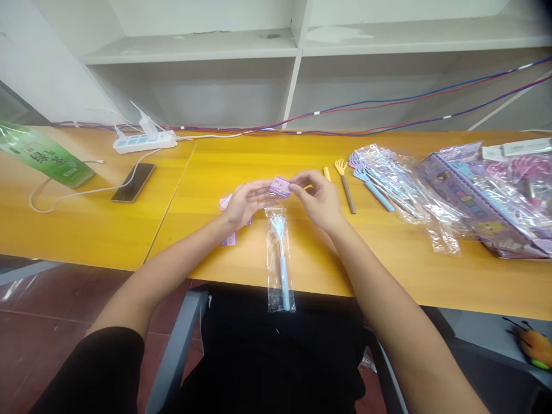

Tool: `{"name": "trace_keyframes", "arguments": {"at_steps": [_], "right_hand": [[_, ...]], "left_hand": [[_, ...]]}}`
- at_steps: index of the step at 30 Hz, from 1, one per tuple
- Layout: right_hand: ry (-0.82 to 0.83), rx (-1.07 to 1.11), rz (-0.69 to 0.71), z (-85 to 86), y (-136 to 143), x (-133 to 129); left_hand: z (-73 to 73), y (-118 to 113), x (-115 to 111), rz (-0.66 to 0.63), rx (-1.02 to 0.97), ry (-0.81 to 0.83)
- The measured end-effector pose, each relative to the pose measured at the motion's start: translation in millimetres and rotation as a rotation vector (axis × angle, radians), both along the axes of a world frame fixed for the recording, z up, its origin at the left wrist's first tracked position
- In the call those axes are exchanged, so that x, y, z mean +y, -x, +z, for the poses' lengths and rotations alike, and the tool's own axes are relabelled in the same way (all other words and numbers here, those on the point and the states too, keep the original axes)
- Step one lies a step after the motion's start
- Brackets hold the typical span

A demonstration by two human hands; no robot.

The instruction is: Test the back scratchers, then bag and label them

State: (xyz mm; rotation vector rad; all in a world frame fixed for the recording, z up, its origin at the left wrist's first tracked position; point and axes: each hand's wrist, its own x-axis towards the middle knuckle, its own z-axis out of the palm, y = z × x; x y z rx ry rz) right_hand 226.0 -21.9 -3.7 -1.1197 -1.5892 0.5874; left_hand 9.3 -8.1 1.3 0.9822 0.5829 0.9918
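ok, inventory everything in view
held card: one, purple, centre
loose cards: several, purple, centre
bagged scratcher: one, blue, front
bare scratcher: one, yellow-grey, right
stick: one, yellow, right
scratcher pile: one, mixed, right
box: one, purple, right
bottle: one, green, left
phone: one, dark, left
power strip: one, white, left
cables: several, mixed, back
shelving: one, white, back
table: one, yellow, centre
chair: one, grey, bottom
toy: one, orange, right
left hand, right hand: one each, bare, centre

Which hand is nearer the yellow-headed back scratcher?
Right. The right hand is just left of the yellow-headed back scratcher, pinching a small purple card. The left hand is farther left, at the card's opposite side.
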Motion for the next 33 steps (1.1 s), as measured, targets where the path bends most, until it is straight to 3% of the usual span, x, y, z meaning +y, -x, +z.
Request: {"name": "trace_keyframes", "arguments": {"at_steps": [12,33], "right_hand": [[-0.063,-0.118,0.022,0.2,-2.0,-1.5],[-0.024,-0.139,0.074,-0.5,2.2,-5.3]], "left_hand": [[0.3,-0.2,1.6,-0.024,0.014,-0.005],[0.7,0.1,0.8,-0.005,0.058,-0.024]]}}
